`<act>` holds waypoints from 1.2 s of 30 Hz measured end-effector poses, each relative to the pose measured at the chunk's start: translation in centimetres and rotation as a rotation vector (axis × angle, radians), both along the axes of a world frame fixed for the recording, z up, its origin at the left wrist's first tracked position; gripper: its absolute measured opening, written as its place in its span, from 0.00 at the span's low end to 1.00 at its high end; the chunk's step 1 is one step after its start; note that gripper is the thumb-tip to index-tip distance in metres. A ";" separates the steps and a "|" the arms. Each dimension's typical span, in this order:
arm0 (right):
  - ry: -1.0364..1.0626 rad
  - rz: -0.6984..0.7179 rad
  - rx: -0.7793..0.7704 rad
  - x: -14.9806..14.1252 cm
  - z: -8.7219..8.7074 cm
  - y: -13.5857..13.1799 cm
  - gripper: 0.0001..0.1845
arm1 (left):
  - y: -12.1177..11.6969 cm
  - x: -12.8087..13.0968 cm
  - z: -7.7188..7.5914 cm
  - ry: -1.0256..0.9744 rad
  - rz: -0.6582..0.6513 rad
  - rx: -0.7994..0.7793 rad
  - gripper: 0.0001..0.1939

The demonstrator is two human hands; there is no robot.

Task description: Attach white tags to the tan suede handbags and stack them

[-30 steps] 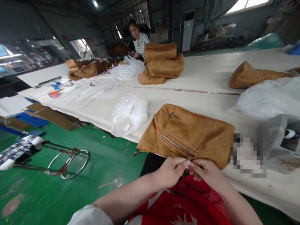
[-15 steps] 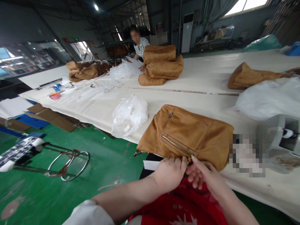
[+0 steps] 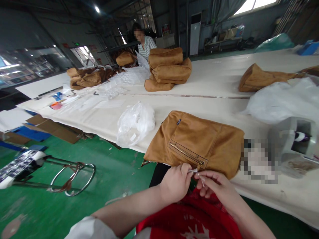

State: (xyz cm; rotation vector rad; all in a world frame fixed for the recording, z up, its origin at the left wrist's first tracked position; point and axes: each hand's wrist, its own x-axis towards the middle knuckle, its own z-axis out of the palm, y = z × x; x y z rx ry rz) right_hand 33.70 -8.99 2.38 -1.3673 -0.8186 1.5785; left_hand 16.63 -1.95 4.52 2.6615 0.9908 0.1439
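Note:
A tan bag (image 3: 196, 139) lies flat at the table's near edge, its zipped pocket (image 3: 185, 152) facing up. At the pocket's lower end hangs a brass zipper pull (image 3: 200, 164). Just below it, a thin whitish strip (image 3: 195, 171), perhaps thread or twisted plastic, runs between my hands. My left hand (image 3: 177, 182) is closed, pinching one end of the strip between thumb and forefinger. My right hand (image 3: 211, 183) pinches the other side, its lower fingers curled. Whether the strip is fastened to the pull I cannot tell.
Crumpled clear plastic (image 3: 136, 124) lies left of the bag. A grey plastic container (image 3: 291, 146) stands at the right, beside a large plastic bag (image 3: 281, 99). Stacked tan bags (image 3: 170, 69) sit across the table (image 3: 214, 103), near a person (image 3: 146, 46). A stool (image 3: 72, 179) lies on the floor.
The whitish strip now shows between my hands, which were bunched at the zipper pull before. The co-worker across the table has raised a tan bag.

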 end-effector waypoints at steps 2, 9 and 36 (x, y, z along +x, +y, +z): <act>0.054 -0.011 -0.010 -0.2 -0.4 0.0 0.28 | 0.0 -0.1 -0.1 -0.046 0.023 -0.047 0.08; 0.161 -0.056 0.003 -0.2 -0.8 -0.2 0.25 | -0.1 -0.1 -0.1 -0.114 0.009 -0.027 0.07; 0.138 -0.089 -0.079 -1.1 -1.9 -0.8 0.25 | -0.4 1.9 -1.8 -0.528 0.409 -0.845 0.18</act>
